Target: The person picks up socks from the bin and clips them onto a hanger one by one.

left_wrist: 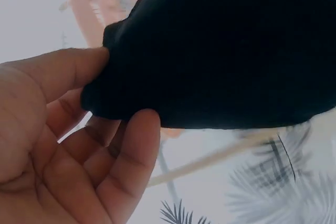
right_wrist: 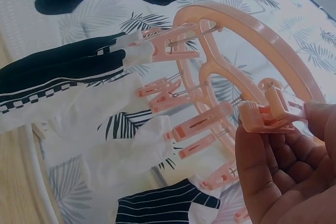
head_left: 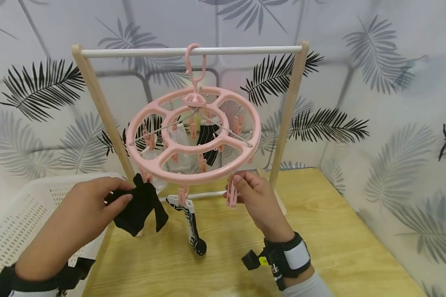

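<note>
A black sock (head_left: 139, 208) is pinched between the thumb and fingers of my left hand (head_left: 93, 202), at the front left of a pink round drying hanger (head_left: 193, 178). In the left wrist view the dark cloth (left_wrist: 220, 51) fills much of the picture. At the ring's front right, my right hand (head_left: 258, 198) holds a pink clothespin (head_left: 232, 194) that hangs from the ring. The right wrist view shows this clothespin (right_wrist: 268, 111) between thumb and fingers. Between my hands, a black-and-white patterned sock (head_left: 190, 222) dangles from another pink clothespin (head_left: 183, 194).
A white rail (head_left: 141, 52) on wooden posts carries the hanger by its hook. White socks (right_wrist: 115, 150) and a black striped sock (right_wrist: 157, 203) hang from further clothespins. At the left stands a white perforated basket (head_left: 22, 214). The wooden table (head_left: 223, 268) lies below, with a leaf-patterned backdrop behind.
</note>
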Motion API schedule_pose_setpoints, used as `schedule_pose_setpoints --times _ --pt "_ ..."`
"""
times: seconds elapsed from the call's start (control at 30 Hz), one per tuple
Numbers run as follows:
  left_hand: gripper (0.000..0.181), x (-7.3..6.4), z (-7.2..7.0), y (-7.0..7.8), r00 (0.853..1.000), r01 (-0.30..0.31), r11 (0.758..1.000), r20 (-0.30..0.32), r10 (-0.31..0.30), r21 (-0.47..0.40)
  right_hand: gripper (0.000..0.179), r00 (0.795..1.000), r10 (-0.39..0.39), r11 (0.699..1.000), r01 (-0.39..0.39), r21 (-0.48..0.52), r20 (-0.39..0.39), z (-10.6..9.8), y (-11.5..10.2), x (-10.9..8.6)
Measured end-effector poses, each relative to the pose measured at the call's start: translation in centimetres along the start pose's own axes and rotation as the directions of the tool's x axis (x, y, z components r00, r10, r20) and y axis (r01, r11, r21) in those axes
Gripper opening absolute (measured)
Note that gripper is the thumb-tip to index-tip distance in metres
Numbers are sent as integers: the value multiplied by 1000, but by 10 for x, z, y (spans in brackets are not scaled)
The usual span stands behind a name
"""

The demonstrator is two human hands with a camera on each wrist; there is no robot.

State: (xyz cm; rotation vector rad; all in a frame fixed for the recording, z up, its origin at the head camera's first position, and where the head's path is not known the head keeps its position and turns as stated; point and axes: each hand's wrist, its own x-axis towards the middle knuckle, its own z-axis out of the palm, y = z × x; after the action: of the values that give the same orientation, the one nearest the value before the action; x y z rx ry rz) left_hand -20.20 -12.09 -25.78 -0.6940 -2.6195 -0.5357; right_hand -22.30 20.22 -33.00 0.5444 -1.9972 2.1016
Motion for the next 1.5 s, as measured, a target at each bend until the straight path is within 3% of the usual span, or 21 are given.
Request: schedule_pose_setpoints --times 0.13,0.27,0.43,0.6,0.8,1.0,1.23,1.5 --pt "13 -12 13 20 1000 11 995 -24 -14 -98 35 1000 -4 1000 4 -4 -2 0 -1 2" --pt "15 -15 32 37 1000 19 983 8 -18 -185 36 1000 -1 1000 1 -7 -3 1 -1 1" --pt "15 -7 58 56 998 -11 965 50 24 -264 36 1000 -16 1000 15 -9 -26 2 -2 -1" --pt "15 4 81 73 994 11 948 105 24 -317 33 999 -39 999 39 1 -28 2 -2 -1" --pt "15 13 102 91 994 6 926 107 37 -378 29 998 -57 998 57 12 -25 2 -3 -2" --pt "13 15 115 101 997 5 905 73 29 -425 31 997 -77 997 77 21 -13 2 -3 -3" --pt "12 14 122 107 999 -35 887 -38 20 -460 30 997 -77 997 77 11 -14 4 -2 -4" --pt "11 17 126 110 992 -37 858 -123 -31 -513 29 998 -66 998 67 20 -22 4 -2 -5"
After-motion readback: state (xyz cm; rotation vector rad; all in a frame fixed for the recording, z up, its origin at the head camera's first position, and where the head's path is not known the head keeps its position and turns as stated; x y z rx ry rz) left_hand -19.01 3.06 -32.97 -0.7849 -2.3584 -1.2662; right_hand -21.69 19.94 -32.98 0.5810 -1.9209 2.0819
